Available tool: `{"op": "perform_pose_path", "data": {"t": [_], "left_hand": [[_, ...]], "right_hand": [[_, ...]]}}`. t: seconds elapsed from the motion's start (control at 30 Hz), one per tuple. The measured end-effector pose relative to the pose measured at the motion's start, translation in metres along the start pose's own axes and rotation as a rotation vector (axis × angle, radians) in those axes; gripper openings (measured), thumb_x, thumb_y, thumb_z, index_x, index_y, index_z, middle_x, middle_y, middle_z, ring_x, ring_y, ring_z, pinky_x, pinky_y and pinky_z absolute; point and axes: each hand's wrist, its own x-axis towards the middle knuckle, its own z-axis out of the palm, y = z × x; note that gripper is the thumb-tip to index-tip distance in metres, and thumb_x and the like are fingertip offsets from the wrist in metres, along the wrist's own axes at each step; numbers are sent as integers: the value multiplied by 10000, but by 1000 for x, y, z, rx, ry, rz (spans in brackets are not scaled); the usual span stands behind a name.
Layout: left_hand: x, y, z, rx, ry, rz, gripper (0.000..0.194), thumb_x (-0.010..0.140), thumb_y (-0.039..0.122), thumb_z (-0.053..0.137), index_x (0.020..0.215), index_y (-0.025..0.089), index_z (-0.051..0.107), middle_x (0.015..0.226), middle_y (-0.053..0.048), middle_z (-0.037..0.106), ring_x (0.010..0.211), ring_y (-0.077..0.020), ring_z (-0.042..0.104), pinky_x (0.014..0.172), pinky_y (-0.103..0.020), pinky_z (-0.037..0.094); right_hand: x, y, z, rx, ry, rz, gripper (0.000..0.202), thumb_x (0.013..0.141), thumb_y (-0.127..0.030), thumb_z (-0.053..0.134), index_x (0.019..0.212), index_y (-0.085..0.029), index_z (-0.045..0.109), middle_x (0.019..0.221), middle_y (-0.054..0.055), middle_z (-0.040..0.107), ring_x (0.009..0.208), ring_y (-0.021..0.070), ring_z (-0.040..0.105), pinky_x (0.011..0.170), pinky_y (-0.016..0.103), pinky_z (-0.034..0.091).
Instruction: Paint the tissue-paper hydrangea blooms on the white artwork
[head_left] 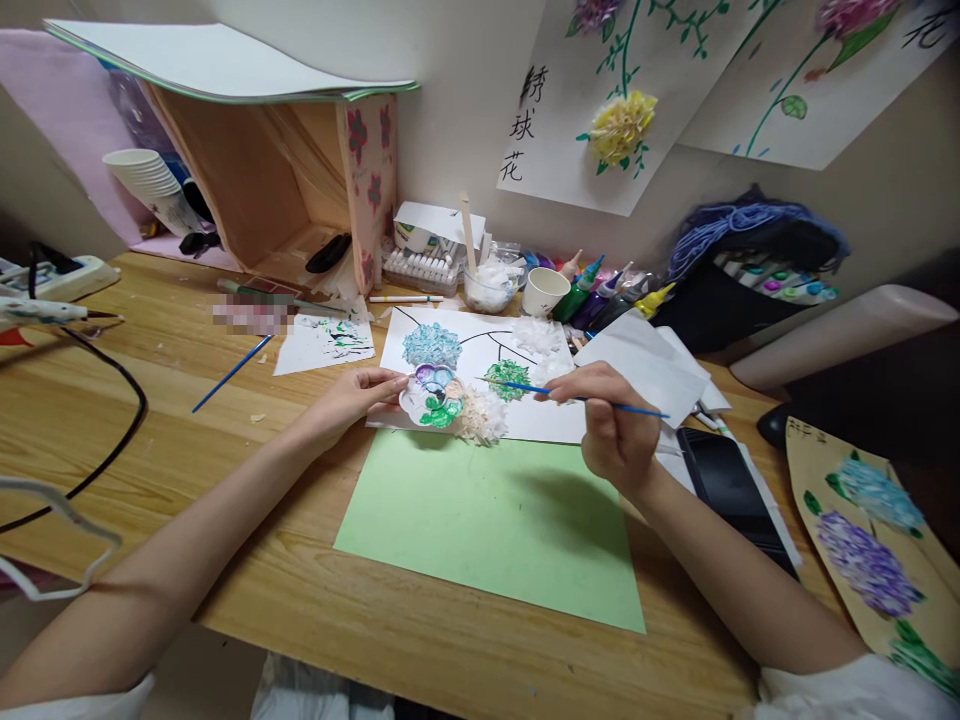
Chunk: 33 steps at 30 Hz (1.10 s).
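Note:
My left hand [369, 397] grips the rim of a small flower-shaped paint palette [420, 408] with green, purple and blue paint in its wells. In my right hand [611, 412] is a thin blue paintbrush [559, 391], its tip pointing left over a green textured flower [508, 381]. That flower is on a white sheet [551, 425] with black drawn stems, together with a blue flower [432, 346], a white one [544, 338] and a cream one [484, 415] partly behind the palette. Green paper [480, 525] lies in front of the sheet.
A second paintbrush [231, 375] and a paint-smeared paper [326, 340] lie at left. Behind the sheet stand a paper cup [545, 292], a tub of white scraps [493, 285] and paint bottles [587, 290]. A phone [731, 490] is at right, a black cable [124, 455] at left.

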Motion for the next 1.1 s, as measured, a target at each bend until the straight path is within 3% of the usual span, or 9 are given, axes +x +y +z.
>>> {"op": "perform_pose_path", "data": {"t": [0.13, 0.37, 0.53, 0.7, 1.1], "left_hand": [[1, 0, -1, 9, 5, 5, 369, 582, 449, 843, 792, 163, 743, 774, -22, 739, 694, -118, 645, 762, -236, 529], [1, 0, -1, 10, 33, -6, 406, 525, 451, 868, 775, 158, 741, 747, -13, 731, 661, -114, 636, 725, -237, 539], [1, -1, -1, 11, 24, -12, 395, 542, 451, 860, 786, 163, 743, 767, -16, 735, 676, -114, 637, 743, -238, 537], [0, 0, 0, 18, 41, -22, 380, 538, 447, 859, 759, 163, 738, 763, -7, 724, 665, -103, 622, 738, -222, 527], [0, 1, 1, 12, 50, -30, 379, 523, 445, 863, 746, 165, 738, 748, 0, 720, 656, -96, 616, 717, -206, 519]], "right_hand": [[-2, 4, -2, 0, 57, 64, 264, 970, -244, 379, 822, -215, 596, 665, 26, 623, 600, 157, 568, 579, 314, 468], [1, 4, 4, -73, -140, 2, 242, 957, -165, 368, 819, -186, 566, 659, 40, 602, 610, 145, 549, 575, 298, 459], [2, 4, 3, -63, -86, -20, 229, 960, -168, 359, 857, -195, 563, 669, 40, 610, 606, 147, 548, 562, 295, 469], [2, 6, 4, -73, -157, -83, 187, 939, -131, 391, 865, -188, 553, 686, 48, 617, 629, 152, 563, 583, 297, 483], [3, 6, 1, -114, -141, -67, 196, 946, -132, 379, 874, -190, 551, 686, 46, 614, 630, 149, 556, 580, 296, 478]]}}
